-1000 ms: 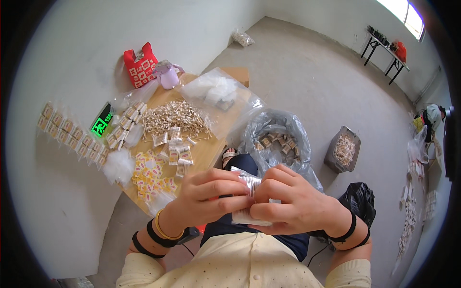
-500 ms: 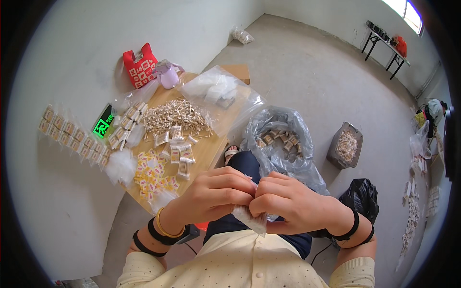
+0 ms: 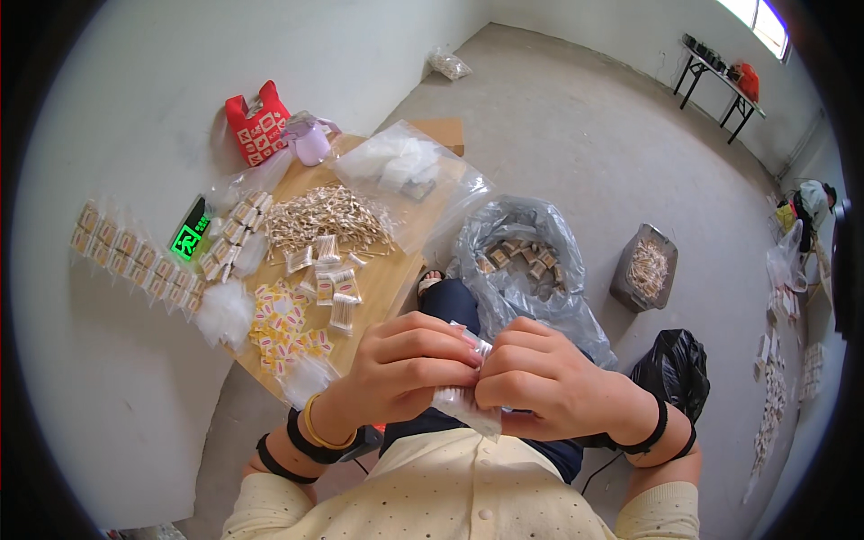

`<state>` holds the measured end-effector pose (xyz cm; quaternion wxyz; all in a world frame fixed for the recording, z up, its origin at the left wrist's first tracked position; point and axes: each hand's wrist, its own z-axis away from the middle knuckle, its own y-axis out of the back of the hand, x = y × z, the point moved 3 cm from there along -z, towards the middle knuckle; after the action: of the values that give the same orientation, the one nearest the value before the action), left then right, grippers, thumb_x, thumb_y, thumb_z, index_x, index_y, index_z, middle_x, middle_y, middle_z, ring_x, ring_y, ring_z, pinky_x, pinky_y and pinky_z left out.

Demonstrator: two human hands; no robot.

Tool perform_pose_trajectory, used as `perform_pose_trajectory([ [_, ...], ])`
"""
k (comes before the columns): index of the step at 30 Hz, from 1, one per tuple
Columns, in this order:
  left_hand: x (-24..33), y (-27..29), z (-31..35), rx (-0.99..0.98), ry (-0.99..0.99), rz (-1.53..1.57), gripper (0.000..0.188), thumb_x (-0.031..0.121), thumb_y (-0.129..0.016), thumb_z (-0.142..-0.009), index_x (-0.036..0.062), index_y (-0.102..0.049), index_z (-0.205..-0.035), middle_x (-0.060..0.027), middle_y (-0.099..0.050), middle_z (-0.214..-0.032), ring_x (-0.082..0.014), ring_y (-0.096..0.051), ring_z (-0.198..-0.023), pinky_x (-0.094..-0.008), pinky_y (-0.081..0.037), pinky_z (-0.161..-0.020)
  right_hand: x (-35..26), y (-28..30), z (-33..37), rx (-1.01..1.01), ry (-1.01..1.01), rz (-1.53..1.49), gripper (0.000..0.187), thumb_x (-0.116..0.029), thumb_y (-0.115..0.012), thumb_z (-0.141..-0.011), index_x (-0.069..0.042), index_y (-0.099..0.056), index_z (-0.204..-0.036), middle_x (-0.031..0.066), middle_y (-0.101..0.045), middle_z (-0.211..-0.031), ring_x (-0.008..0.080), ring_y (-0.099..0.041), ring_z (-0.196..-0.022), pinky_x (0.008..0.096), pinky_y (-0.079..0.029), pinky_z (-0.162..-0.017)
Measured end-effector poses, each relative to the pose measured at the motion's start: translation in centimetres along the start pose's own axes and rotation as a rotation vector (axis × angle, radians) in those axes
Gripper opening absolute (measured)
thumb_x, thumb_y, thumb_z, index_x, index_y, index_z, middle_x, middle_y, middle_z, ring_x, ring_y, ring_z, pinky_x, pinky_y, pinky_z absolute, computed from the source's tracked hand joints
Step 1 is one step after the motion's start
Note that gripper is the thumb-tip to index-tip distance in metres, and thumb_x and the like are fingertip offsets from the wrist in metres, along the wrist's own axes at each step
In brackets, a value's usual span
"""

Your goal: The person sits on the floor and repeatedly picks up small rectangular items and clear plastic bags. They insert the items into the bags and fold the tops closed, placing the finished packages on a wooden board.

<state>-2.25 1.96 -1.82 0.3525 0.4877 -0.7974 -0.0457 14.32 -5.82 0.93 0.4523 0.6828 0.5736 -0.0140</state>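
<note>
Over my lap, my left hand (image 3: 412,362) and my right hand (image 3: 533,373) pinch a small clear plastic packet (image 3: 466,409) of cotton swabs from both sides. White swab tips show through its lower part; the fingers hide much of the rest. On the wooden table (image 3: 391,283) to the left lie a heap of loose cotton swabs (image 3: 324,219), several filled swab packets (image 3: 337,283) and a spread of small yellow-and-white cards (image 3: 281,328). A stack of clear empty bags (image 3: 310,380) rests at the table's near corner, beside my left wrist.
A grey plastic bag (image 3: 504,220) with several finished packets stands open ahead of my knees. Right of it are a grey bin (image 3: 645,270) of swabs and a black bag (image 3: 673,373). A purple jug (image 3: 310,139) and red bag (image 3: 258,124) stand at the table's far end.
The packet has turned slightly and shows more of its upper end between my hands. My right hand has shifted a little; both hands keep their hold.
</note>
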Motion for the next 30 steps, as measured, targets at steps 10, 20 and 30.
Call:
perform_pose_trajectory([
  [10, 0.2, -0.3, 0.3, 0.105, 0.038, -0.064, 0.023, 0.007, -0.075, -0.077, 0.0092, -0.066, -0.099, -0.0061, -0.069, -0.1, -0.026, -0.068, -0.093, -0.0349, -0.057, -0.078, 0.6, 0.0, 1.0, 0.184, 0.026, 0.207, 0.035, -0.013, -0.074, -0.069, -0.013, -0.066, -0.102, -0.0009, -0.055, -0.094, 0.0199, -0.054, -0.08, 0.0333, -0.043, -0.073],
  [20, 2.2, 0.5, -0.4, 0.121, 0.069, -0.183, 0.029, 0.006, -0.079, -0.075, 0.0056, -0.066, -0.101, -0.0092, -0.068, -0.099, -0.0264, -0.07, -0.09, -0.0321, -0.059, -0.077, 0.8, -0.1, 0.5, 0.375, -0.052, 0.224, 0.033, -0.012, -0.072, -0.073, -0.01, -0.068, -0.106, 0.0035, -0.068, -0.1, 0.022, -0.062, -0.088, 0.0338, -0.048, -0.078],
  [30, 1.7, 0.6, 0.1, 0.204, 0.328, 0.055, 0.022, -0.001, -0.076, -0.079, 0.001, -0.066, -0.098, -0.0145, -0.068, -0.099, -0.0238, -0.069, -0.094, -0.0315, -0.056, -0.081, 1.2, -0.2, 0.1, 0.44, -0.165, 0.031, 0.034, -0.002, -0.076, -0.069, -0.005, -0.07, -0.103, 0.0067, -0.067, -0.096, 0.0228, -0.064, -0.083, 0.0317, -0.051, -0.07],
])
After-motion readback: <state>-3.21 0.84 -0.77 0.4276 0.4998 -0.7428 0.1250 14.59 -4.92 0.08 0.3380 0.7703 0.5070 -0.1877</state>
